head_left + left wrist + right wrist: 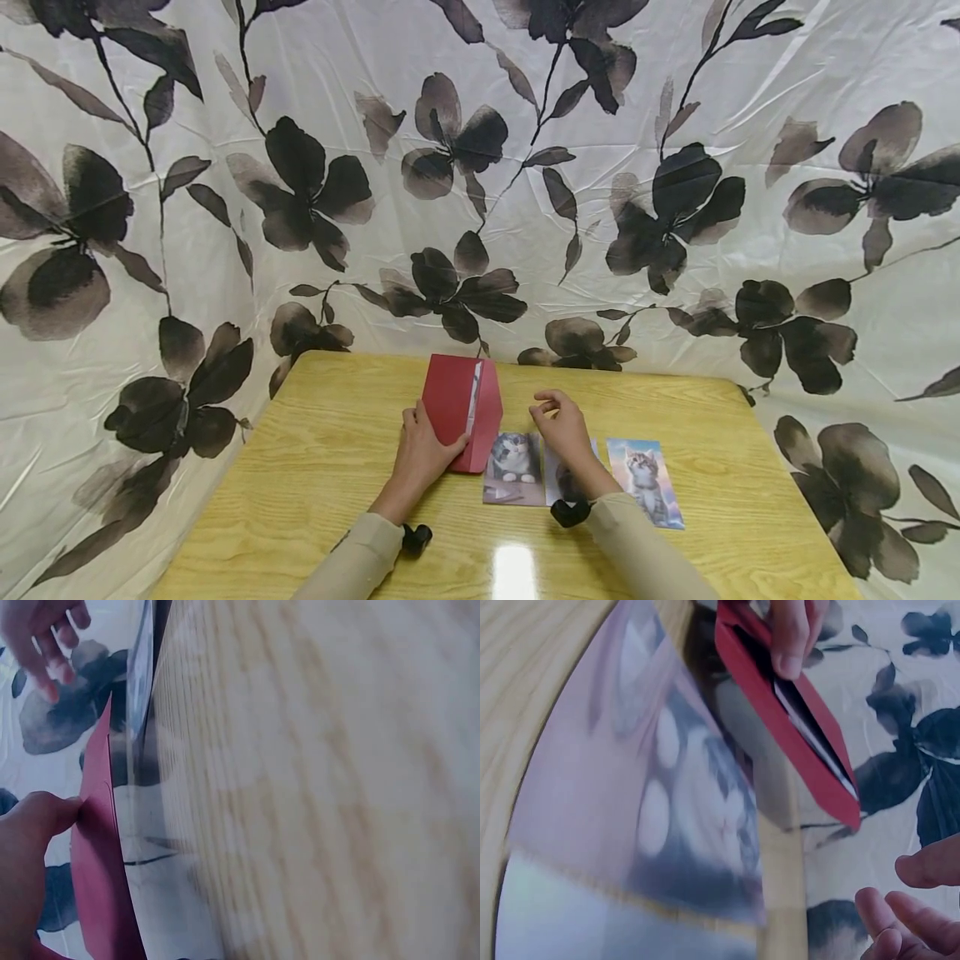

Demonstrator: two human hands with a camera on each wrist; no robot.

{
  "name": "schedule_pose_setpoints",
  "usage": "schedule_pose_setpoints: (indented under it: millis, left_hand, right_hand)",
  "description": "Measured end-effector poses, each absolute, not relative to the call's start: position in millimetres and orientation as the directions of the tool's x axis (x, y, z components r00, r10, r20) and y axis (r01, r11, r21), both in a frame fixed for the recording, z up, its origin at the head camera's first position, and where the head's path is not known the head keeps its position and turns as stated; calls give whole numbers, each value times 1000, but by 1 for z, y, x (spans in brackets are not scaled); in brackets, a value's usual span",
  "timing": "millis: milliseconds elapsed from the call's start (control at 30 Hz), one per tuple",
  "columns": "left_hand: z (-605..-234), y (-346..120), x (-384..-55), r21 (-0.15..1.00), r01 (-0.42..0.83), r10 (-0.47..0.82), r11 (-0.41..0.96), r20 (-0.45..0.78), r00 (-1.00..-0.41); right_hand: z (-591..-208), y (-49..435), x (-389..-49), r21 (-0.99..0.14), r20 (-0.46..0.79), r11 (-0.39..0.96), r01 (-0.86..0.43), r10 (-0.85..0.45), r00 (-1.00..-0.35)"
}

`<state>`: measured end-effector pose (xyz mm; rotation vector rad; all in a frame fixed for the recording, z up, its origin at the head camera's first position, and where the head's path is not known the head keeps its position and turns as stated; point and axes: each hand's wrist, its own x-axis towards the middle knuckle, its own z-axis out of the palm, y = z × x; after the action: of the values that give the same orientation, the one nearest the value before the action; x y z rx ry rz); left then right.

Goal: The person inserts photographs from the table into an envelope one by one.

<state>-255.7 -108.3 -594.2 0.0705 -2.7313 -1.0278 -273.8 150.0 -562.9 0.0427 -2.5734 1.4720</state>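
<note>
A red envelope [448, 404] stands tilted above the left middle of the table, its flap open to the right and something whitish showing in the slot. My left hand [422, 450] grips its lower part, with the thumb [787, 664] at the opening in the right wrist view. My right hand [564, 429] hovers over the cards with loosely bent fingers, holding nothing. Beneath and beside it lie a grey-and-white kitten picture card [513, 483], a middle card [552, 483] mostly hidden by the hand and wrist, and a tabby kitten card [647, 479] on the right.
The wooden table [315, 467] has light glare near its front edge. Behind it and at the sides hangs a white cloth [375, 242] printed with dark flowers. A black wrist camera [417, 540] sits on the left wrist, another [570, 512] on the right.
</note>
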Motion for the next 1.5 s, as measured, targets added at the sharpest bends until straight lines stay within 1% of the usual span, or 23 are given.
schedule_pose_setpoints:
  millis: [100, 300, 567, 733, 1000, 1167, 1333, 1500]
  left_hand:
    - [-595, -107, -254, 662, 17, -124, 750, 165, -978]
    - [-595, -107, -253, 668, 9, -127, 744, 155, -980]
    - [-592, -108, -256, 663, 43, -120, 748, 199, -973]
    - [-592, -107, -256, 665, 28, -123, 746, 179, -976]
    - [-593, -109, -253, 673, 27, -127, 740, 179, -976]
    - [-595, -111, -251, 678, 10, -128, 735, 154, -980]
    - [-596, -113, -251, 673, 18, -119, 739, 156, -981]
    - [-595, -112, -255, 674, 20, -113, 739, 153, -982]
  right_hand:
    - [-565, 161, -270, -838, 173, 535, -111, 67, -983]
    - [-565, 181, -262, -815, 143, 574, -75, 74, -987]
    - [-561, 207, -250, -816, 109, 578, -26, 109, -988]
    - [-562, 223, -239, -814, 96, 581, -2, 130, -987]
    - [-564, 245, -221, -804, 77, 595, 20, 139, -987]
    - [-566, 257, -208, -771, 77, 635, 41, 157, -985]
    - [-568, 273, -199, -741, 93, 669, 47, 172, -981]
    - [-569, 291, -191, -717, 61, 692, 85, 184, -981]
